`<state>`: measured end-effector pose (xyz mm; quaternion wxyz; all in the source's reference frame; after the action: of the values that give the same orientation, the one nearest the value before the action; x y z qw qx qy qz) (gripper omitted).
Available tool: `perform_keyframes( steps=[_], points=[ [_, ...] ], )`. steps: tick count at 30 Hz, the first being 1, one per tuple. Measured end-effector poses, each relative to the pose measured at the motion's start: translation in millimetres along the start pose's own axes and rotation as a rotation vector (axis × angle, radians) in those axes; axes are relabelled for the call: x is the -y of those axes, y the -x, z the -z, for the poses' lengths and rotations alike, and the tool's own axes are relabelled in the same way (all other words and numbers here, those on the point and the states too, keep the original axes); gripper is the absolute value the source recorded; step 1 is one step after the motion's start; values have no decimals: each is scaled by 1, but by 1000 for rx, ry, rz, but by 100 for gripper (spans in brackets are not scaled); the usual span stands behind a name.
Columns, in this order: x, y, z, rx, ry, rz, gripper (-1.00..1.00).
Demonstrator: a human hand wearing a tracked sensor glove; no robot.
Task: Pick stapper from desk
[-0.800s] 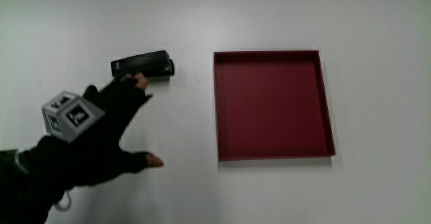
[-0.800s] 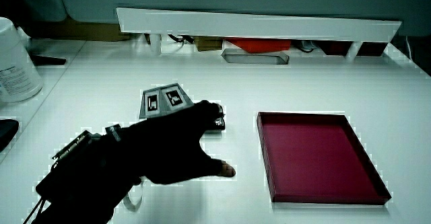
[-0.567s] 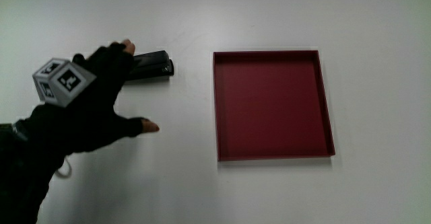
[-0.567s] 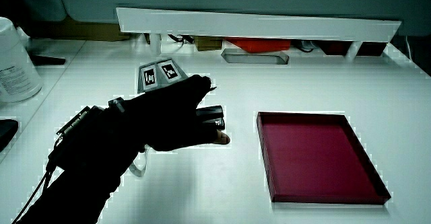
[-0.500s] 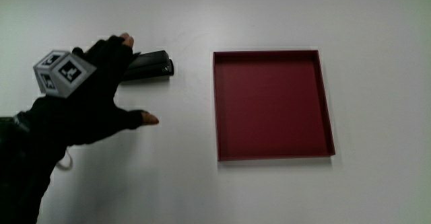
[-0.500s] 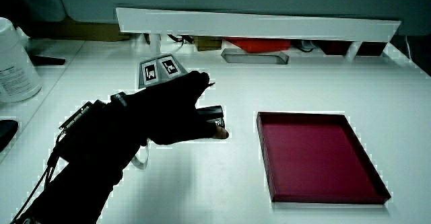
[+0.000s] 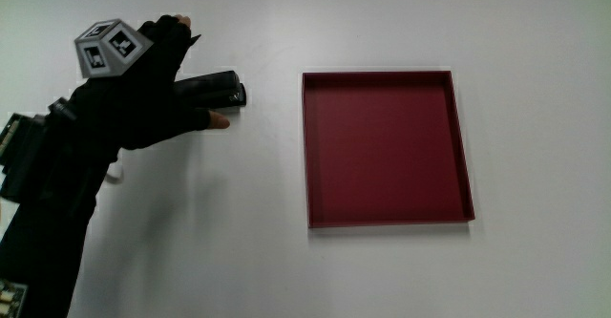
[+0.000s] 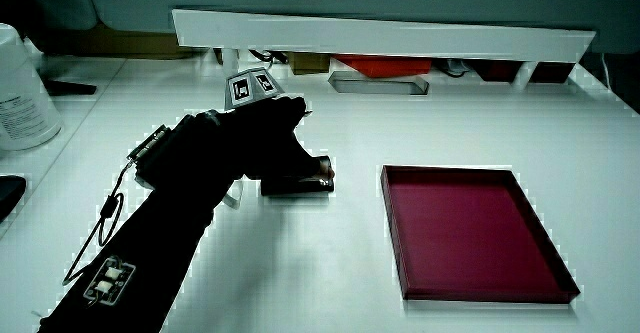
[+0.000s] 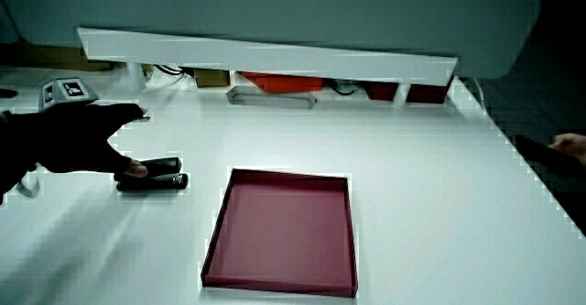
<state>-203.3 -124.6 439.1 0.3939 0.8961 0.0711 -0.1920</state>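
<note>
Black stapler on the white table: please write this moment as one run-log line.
hand: over black stapler, thumb on near side | stapler: on white table, not lifted | dark red square tray: beside stapler

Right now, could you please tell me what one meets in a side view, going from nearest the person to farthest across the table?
Red tray → stapler, with the hand over it → low partition.
</note>
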Motion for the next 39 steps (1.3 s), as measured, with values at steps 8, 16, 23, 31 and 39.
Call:
perform_keyframes(
  steps=[8,16,23,31,39],
  points=[
    [-22,10,16,-18,53,-62,0],
    [-30,11,21,-43,49,-75,0],
    [-31,11,19,-61,-1,-46,47],
    [-29,13,20,-52,-57,-20,100],
    [-26,10,19,-54,-69,12,100]
  ],
)
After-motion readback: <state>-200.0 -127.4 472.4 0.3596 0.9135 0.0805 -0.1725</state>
